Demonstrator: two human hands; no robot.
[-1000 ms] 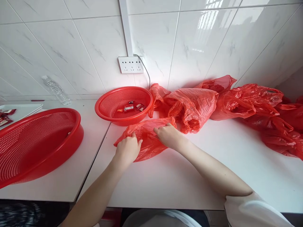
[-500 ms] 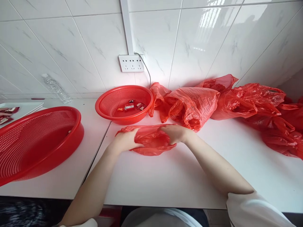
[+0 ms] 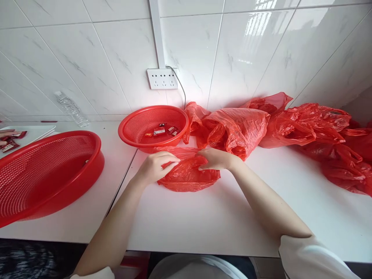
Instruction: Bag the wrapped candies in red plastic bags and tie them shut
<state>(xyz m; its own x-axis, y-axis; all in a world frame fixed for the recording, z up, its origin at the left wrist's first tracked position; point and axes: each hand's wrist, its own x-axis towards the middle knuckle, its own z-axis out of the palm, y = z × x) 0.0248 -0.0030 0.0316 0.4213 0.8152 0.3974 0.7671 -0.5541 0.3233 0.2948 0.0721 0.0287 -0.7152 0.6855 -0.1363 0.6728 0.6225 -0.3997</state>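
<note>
A thin red plastic bag (image 3: 188, 176) lies crumpled on the white table between my hands, its mouth spread wide. Over the bag's left edge, my left hand (image 3: 155, 166) has thumb and fingers stretched to the right with a small gap between them; no bag film shows gripped there. At the right side of the mouth rests my right hand (image 3: 217, 159), thumb apart from the fingers, touching the film. Just behind the bag stands a red perforated basket (image 3: 128, 133) with several small wrapped packets (image 3: 159, 131) in it.
A larger red basket (image 3: 99, 155) stands at the left. Beyond it are a clear plastic bottle (image 3: 71, 108) and a white tray (image 3: 37, 131), where another person's hand (image 3: 6, 133) touches dark-red packets. Filled red bags (image 3: 238, 126) line the wall and right side. A socket panel (image 3: 162, 79) is on the wall.
My left hand has come out of the bag's mouth and let go of its left edge. My right hand has loosened and spread its thumb. The bag has flattened and opened wider.
</note>
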